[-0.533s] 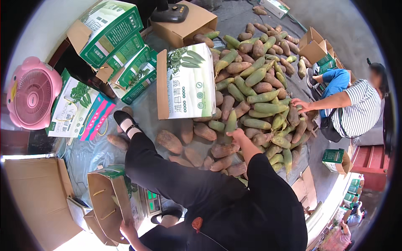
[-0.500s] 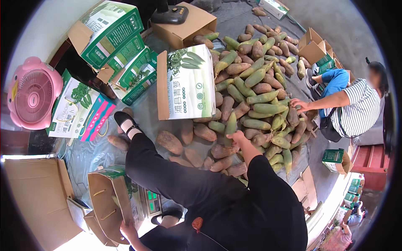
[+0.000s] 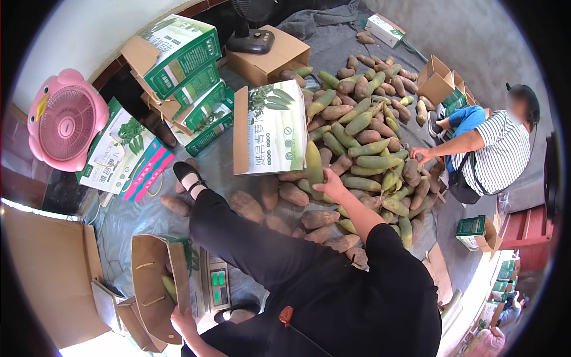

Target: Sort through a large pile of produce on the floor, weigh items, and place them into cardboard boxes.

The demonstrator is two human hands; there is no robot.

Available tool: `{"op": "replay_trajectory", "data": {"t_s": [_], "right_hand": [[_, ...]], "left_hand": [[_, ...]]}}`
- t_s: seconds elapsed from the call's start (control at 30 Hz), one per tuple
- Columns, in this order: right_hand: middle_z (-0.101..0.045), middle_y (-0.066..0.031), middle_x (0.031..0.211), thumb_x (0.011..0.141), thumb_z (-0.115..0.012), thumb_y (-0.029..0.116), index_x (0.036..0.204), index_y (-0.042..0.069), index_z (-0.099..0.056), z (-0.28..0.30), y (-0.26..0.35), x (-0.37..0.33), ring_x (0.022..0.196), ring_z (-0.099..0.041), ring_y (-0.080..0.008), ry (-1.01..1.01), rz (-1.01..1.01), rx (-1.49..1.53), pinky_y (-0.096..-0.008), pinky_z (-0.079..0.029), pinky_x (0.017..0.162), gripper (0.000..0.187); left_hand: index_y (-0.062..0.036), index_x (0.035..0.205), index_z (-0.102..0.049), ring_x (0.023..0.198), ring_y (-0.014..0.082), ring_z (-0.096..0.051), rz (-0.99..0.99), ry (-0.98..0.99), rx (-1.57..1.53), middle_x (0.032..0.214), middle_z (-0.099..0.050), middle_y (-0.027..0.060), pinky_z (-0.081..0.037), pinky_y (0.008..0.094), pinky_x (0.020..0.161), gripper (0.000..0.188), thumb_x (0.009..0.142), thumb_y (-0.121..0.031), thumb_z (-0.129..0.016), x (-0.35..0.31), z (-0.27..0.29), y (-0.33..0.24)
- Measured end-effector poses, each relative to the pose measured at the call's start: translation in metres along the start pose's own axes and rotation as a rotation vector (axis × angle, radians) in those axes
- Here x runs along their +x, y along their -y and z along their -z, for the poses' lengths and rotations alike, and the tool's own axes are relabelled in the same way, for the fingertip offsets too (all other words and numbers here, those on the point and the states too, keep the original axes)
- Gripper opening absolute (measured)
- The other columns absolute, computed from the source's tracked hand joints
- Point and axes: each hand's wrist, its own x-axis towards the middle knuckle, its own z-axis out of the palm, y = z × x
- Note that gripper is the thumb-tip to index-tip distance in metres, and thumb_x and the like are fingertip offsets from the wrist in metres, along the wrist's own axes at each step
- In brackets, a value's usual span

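Observation:
My right hand (image 3: 333, 185) is closed around the lower end of a long green radish (image 3: 313, 163), raised at the left side of a big heap of green radishes (image 3: 361, 124) and brownish-red tubers or radishes (image 3: 318, 219). My left hand (image 3: 183, 324) grips the near edge of an open cardboard carton (image 3: 156, 253) with yellow rope handles. Inside that carton part of another green radish (image 3: 169, 288) shows; the rest of its inside is hidden. Beside the carton is a digital scale (image 3: 219, 284) with lit green displays. A white and green printed box (image 3: 270, 128) stands at the heap's left edge.
Stacked green boxes (image 3: 184, 74), a pink fan (image 3: 67, 119) and a flat printed carton (image 3: 116, 149) are at the left. A black fan (image 3: 250, 38) stands on a brown box (image 3: 285, 56). At the right, a person in a striped shirt (image 3: 496, 152) reaches into the heap.
My right hand has lifted the green radish and carried it slightly left, toward the white box. My left hand stays on the carton. The whole view has shifted slightly.

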Motion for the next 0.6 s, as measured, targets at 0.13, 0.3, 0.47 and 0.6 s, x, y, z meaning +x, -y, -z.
{"op": "replay_trajectory", "data": {"t_s": [0.13, 0.3, 0.47, 0.6], "right_hand": [[-0.058, -0.0141, 0.110, 0.068, -0.074, 0.009, 0.117, -0.001, -0.047, -0.029, 0.080, 0.027, 0.100, -0.057, -0.0221, 0.078, 0.157, 0.022, -0.0329, -0.046, 0.084, 0.057], [-0.058, -0.0131, 0.111, 0.069, -0.073, 0.007, 0.121, -0.001, -0.045, -0.062, 0.229, 0.010, 0.095, -0.059, -0.0216, 0.283, 0.354, 0.039, -0.0327, -0.047, 0.081, 0.060], [-0.058, -0.0103, 0.105, 0.070, -0.072, 0.002, 0.126, 0.002, -0.041, -0.135, 0.319, -0.014, 0.092, -0.058, -0.0154, 0.456, 0.726, 0.047, -0.0287, -0.048, 0.075, 0.064], [-0.060, -0.0117, 0.106, 0.068, -0.072, 0.004, 0.119, 0.006, -0.050, -0.198, 0.361, -0.047, 0.093, -0.059, -0.0244, 0.574, 0.875, 0.090, -0.0339, -0.047, 0.081, 0.056]], "left_hand": [[0.0003, 0.091, -0.063, 0.079, 0.0383, -0.062, -0.025, -0.009, 0.014, 0.080, -0.064, 0.0207, -0.048, 0.0422, 0.072, 0.023, 0.068, -0.002, -0.063, -0.001, -0.001, 0.005], [-0.0001, 0.091, -0.061, 0.082, 0.0395, -0.061, 0.020, 0.031, 0.018, 0.083, -0.063, 0.0220, -0.048, 0.0436, 0.072, 0.022, 0.069, -0.004, -0.063, 0.002, -0.004, 0.006], [-0.0022, 0.093, -0.061, 0.086, 0.0384, -0.060, 0.051, -0.011, 0.107, 0.088, -0.063, 0.0198, -0.047, 0.0437, 0.074, 0.024, 0.070, -0.005, -0.065, -0.012, 0.004, 0.010], [-0.0055, 0.097, -0.061, 0.088, 0.0363, -0.059, 0.161, -0.001, 0.193, 0.092, -0.063, 0.0166, -0.048, 0.0433, 0.075, 0.024, 0.073, -0.006, -0.063, -0.017, 0.021, -0.001]]}}
